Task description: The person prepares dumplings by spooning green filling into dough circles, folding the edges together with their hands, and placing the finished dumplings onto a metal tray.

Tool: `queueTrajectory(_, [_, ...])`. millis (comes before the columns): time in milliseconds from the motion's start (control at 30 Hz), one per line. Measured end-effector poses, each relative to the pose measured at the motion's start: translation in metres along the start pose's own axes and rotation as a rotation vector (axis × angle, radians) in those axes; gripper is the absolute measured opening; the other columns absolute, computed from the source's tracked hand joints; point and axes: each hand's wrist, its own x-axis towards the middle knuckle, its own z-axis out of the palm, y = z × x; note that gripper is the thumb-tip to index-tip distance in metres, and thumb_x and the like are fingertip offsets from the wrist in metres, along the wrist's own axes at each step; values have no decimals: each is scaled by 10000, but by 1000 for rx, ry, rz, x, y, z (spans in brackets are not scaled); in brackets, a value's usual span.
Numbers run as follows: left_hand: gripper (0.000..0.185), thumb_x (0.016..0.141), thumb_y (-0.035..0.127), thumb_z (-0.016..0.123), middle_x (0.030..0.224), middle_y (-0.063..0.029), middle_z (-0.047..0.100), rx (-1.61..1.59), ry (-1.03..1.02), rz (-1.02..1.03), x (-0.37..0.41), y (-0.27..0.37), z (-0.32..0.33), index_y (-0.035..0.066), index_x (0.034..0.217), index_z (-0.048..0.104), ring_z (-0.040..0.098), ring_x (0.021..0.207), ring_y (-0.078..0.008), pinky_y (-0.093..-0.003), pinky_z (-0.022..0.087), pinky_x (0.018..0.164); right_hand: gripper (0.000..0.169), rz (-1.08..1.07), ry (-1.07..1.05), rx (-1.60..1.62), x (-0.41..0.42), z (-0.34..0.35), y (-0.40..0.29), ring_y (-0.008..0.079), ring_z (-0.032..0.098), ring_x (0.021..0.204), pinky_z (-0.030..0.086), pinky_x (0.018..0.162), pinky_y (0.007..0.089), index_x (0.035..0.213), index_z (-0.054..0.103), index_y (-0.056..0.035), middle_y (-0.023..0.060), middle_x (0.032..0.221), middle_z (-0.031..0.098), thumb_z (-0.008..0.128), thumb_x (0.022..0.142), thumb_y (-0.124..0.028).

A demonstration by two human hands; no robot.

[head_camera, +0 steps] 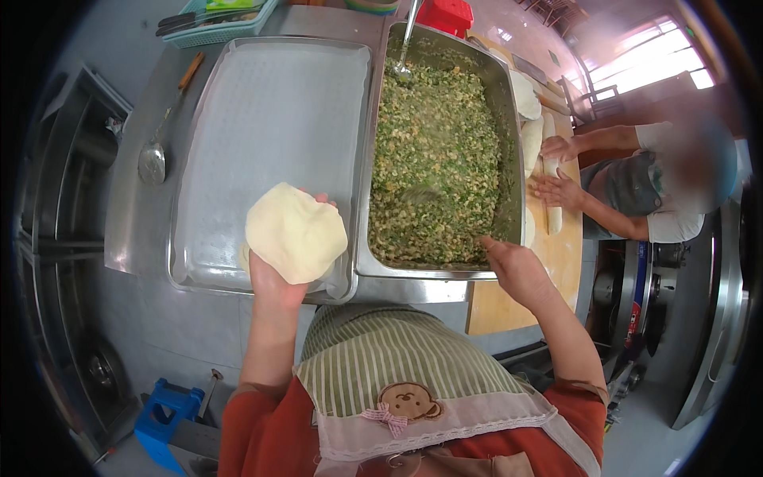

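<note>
A round, flat dough wrapper [296, 234] lies on my left hand [277, 280], over the near part of a lined metal tray [274, 131]. The wrapper hides most of that hand's palm and fingers. To the right stands a deep steel pan [429, 273] of chopped green and pale filling [438, 155]. My right hand [517, 271] is at the pan's near right corner, its fingers bent together at the filling's edge; whether they hold a tool I cannot tell. A metal ladle or spoon [404, 68] stands in the far left part of the filling.
A spoon with a wooden handle [152, 161] lies left of the tray. Behind are a light blue basket [220, 33] with knives and a red container [446, 16]. At right, a co-worker's hands [560, 188] rest on a dough roll [554, 219] on a wooden board [501, 313].
</note>
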Motion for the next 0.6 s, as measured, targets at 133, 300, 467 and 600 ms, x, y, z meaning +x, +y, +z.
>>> queueTrajectory(133, [435, 966, 316, 413, 1216, -160, 558, -64, -2, -27, 4, -4, 5, 15, 1274, 476, 541, 1128, -365, -520, 458, 973, 238, 133, 47, 62, 12, 16, 3, 380, 613, 709, 494, 621, 433, 1069, 582, 8, 224, 758, 612, 500, 850, -33])
queueTrajectory(300, [438, 972, 313, 387, 1241, -190, 547, -69, 23, -85, 6, -1, 2, 11, 1277, 476, 543, 1139, -370, -527, 473, 944, 160, 426, -419, 686, 35, -1, -41, 171, 519, 450, 400, 428, 295, 859, 593, 13, 81, 586, 555, 473, 911, -78])
queueTrajectory(467, [451, 970, 317, 387, 1244, -226, 536, -53, 83, -66, 6, -1, -3, 2, 1284, 463, 538, 1146, -373, -528, 469, 948, 222, 624, -542, 1213, 43, -3, -42, 49, 390, 412, 310, 373, 223, 1078, 606, 19, -3, 589, 513, 476, 927, -78])
queueTrajectory(600, [445, 969, 310, 390, 1229, -236, 536, -36, -36, -43, 13, -3, -6, -1, 1276, 471, 531, 1150, -372, -525, 454, 973, 250, 656, -563, 1534, 35, 3, -33, 38, 355, 421, 288, 378, 196, 1125, 593, 31, -9, 639, 520, 457, 954, -89])
